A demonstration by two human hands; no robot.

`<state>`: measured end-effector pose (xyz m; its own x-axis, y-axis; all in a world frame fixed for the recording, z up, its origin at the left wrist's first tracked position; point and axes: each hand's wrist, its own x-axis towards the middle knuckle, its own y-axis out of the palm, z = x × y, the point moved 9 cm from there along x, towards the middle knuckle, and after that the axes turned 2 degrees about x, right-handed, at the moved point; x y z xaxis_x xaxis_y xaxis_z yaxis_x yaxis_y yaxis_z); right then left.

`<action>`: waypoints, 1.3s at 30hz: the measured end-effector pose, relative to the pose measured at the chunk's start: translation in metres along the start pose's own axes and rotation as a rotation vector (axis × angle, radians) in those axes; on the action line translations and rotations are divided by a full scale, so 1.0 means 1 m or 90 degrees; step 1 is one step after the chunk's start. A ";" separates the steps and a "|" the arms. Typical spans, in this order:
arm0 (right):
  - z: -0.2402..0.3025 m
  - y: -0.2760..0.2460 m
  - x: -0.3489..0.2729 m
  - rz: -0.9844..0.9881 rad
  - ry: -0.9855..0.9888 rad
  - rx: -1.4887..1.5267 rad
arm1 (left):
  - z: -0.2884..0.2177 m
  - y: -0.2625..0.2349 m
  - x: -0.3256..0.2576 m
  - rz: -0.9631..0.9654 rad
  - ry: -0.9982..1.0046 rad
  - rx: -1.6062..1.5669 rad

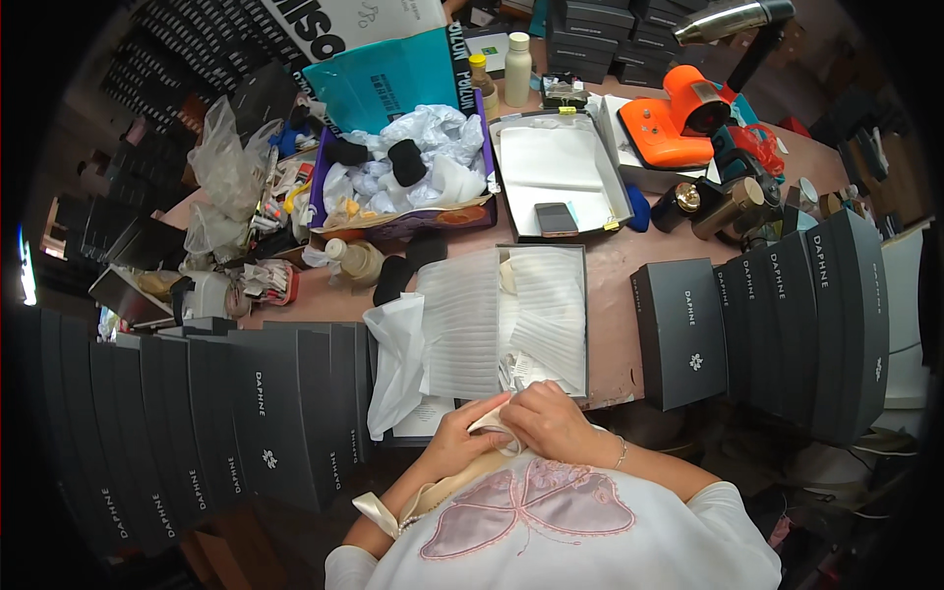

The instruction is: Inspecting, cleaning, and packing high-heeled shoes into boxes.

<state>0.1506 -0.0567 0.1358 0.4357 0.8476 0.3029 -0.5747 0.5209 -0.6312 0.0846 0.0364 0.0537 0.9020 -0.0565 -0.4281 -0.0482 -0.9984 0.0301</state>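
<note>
My left hand (470,425) and my right hand (544,418) meet close to my body, fingers closed on a cream-coloured shoe (489,423). Both hands partly cover it. Beside my left forearm lies a cream bow (377,515) with a row of pearls; whether it belongs to the shoe I cannot tell. Just beyond my fingers stands an open dark shoe box (584,324). Ribbed white foam sheets (460,320) lie in it and over its left side. White tissue paper (395,359) hangs at its left. A small printed slip (531,370) is near my fingertips.
Dark shoe boxes stand in rows on the left (275,413) and right (688,334). Farther back are a purple box (403,224) of crumpled paper, a box lid (551,162) holding a phone (557,218), an orange device (664,128) and several bottles (517,69).
</note>
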 end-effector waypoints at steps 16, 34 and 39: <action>-0.018 -0.042 -0.028 -0.131 0.114 0.099 | -0.009 -0.013 0.001 -0.030 0.011 -0.006; -0.001 -0.006 -0.020 -0.015 0.003 0.006 | -0.010 -0.005 -0.002 -0.012 0.015 0.001; 0.001 0.000 -0.002 -0.003 0.010 -0.029 | -0.012 0.000 0.000 0.021 0.071 0.078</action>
<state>0.1490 -0.0578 0.1357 0.4489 0.8436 0.2947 -0.5405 0.5190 -0.6622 0.0892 0.0364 0.0643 0.9409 -0.0948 -0.3252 -0.1244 -0.9897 -0.0712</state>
